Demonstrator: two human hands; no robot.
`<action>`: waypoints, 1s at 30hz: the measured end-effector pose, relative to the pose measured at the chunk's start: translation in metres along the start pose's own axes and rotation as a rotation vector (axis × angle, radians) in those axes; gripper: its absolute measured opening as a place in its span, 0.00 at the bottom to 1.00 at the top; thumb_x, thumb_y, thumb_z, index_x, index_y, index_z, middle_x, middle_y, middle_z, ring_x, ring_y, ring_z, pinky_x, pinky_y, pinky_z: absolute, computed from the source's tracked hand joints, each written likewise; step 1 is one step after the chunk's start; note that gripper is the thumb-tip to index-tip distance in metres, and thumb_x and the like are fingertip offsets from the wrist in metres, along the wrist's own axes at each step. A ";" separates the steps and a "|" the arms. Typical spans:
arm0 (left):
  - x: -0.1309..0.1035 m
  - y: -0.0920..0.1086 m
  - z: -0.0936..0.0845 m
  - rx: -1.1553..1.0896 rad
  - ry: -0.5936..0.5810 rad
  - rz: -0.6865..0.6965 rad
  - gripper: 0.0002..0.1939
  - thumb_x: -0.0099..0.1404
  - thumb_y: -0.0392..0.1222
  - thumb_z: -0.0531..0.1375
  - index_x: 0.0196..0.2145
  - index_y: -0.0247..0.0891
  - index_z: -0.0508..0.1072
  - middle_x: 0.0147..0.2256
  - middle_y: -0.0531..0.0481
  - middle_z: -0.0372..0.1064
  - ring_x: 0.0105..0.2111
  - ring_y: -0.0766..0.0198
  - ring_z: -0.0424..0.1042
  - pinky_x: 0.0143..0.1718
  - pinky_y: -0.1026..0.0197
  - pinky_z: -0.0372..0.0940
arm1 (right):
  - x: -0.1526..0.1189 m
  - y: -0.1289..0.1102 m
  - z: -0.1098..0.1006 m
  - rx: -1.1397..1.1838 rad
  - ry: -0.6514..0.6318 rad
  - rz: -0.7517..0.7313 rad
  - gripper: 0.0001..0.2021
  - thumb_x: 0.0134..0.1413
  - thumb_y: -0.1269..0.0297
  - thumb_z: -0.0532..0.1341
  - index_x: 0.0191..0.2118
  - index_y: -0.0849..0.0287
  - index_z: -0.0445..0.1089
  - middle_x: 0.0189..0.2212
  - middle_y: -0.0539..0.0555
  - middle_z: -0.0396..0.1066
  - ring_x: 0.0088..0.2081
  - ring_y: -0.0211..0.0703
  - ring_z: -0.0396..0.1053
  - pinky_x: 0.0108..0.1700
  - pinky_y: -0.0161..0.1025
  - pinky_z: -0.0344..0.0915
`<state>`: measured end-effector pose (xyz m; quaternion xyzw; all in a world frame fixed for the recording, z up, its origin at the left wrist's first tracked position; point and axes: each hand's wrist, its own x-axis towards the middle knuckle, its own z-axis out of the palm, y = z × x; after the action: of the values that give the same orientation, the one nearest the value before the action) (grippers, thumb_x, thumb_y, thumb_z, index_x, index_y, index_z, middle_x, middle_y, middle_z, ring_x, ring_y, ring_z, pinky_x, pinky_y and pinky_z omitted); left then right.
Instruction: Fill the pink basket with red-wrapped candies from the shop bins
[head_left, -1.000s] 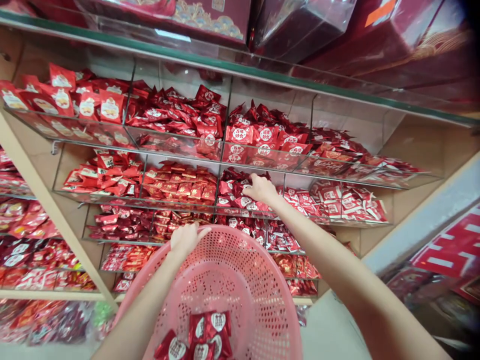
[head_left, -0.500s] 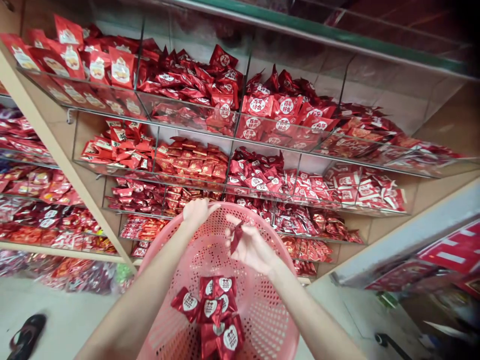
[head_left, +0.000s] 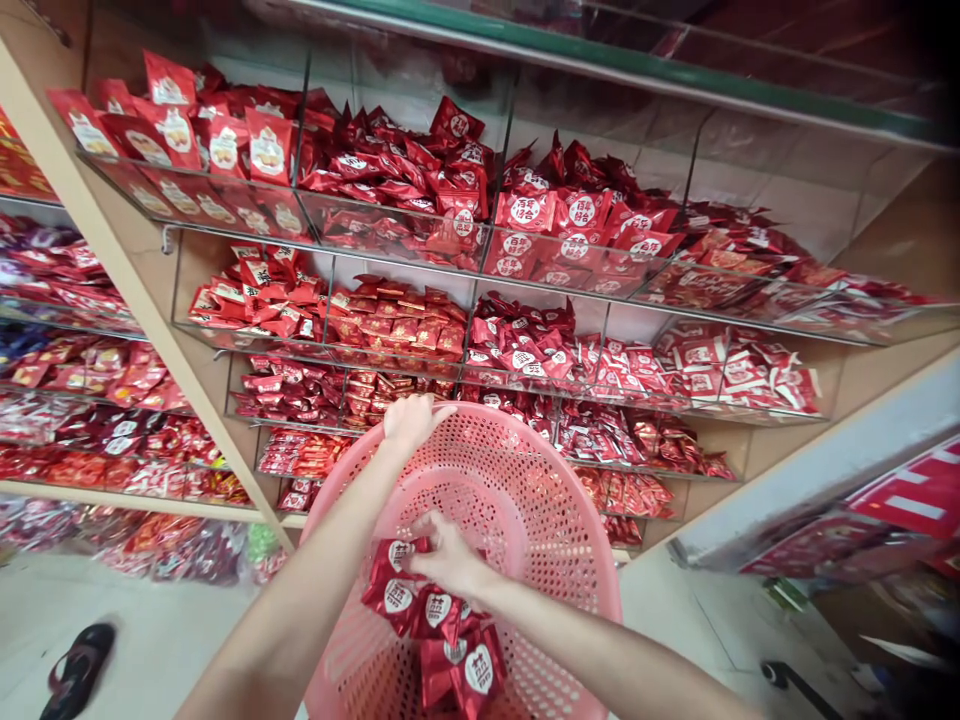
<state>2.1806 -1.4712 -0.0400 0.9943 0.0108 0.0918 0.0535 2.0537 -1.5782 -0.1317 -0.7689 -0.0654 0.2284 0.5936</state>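
Observation:
My left hand (head_left: 411, 422) is closed over the far rim of a pink perforated plastic basket (head_left: 551, 500). Inside the basket, my right hand (head_left: 450, 558) is at the top of a small pile. Its bent fingers and thumb pinch the right edge of a shiny red packet (head_left: 396, 555) with a white heart-shaped label. Other red packets (head_left: 478, 668) of the same kind lie together on the basket's near side, bearing dark characters on their white hearts. My right hand partly covers some of them.
A shelf unit with clear-fronted compartments stands ahead, filled with red packets (head_left: 525, 212) of several designs. A wooden upright (head_left: 142, 300) divides it on the left. Bagged goods (head_left: 195, 550) lie at its foot. A dark sandal (head_left: 79, 670) rests on the tiled floor.
My right hand has moved down and left from the basket's upper right to the pile, bringing a red packet with it. My left hand keeps its hold on the rim.

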 end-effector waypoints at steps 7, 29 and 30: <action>0.003 0.001 0.002 -0.011 0.054 0.050 0.41 0.56 0.68 0.33 0.41 0.36 0.71 0.36 0.38 0.71 0.37 0.51 0.70 0.35 0.56 0.61 | -0.022 -0.007 -0.005 -0.658 -0.105 -0.283 0.11 0.44 0.55 0.60 0.30 0.57 0.69 0.30 0.50 0.69 0.35 0.41 0.65 0.37 0.35 0.58; -0.002 -0.003 -0.006 -0.007 0.013 0.002 0.40 0.56 0.68 0.34 0.42 0.36 0.70 0.37 0.38 0.71 0.40 0.51 0.69 0.38 0.55 0.60 | -0.030 -0.013 -0.058 -0.480 -0.200 0.081 0.12 0.33 0.75 0.63 0.30 0.60 0.65 0.17 0.42 0.60 0.19 0.29 0.56 0.21 0.28 0.51; -0.003 -0.003 -0.007 -0.008 0.017 0.006 0.40 0.56 0.68 0.34 0.42 0.36 0.70 0.37 0.38 0.71 0.40 0.51 0.69 0.38 0.55 0.60 | -0.030 -0.019 -0.065 -0.464 -0.205 0.053 0.12 0.34 0.76 0.63 0.30 0.60 0.65 0.17 0.42 0.60 0.19 0.29 0.56 0.21 0.28 0.51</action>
<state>2.1769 -1.4679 -0.0343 0.9933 0.0079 0.1006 0.0571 2.0580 -1.6409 -0.0934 -0.8589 -0.1555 0.2995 0.3853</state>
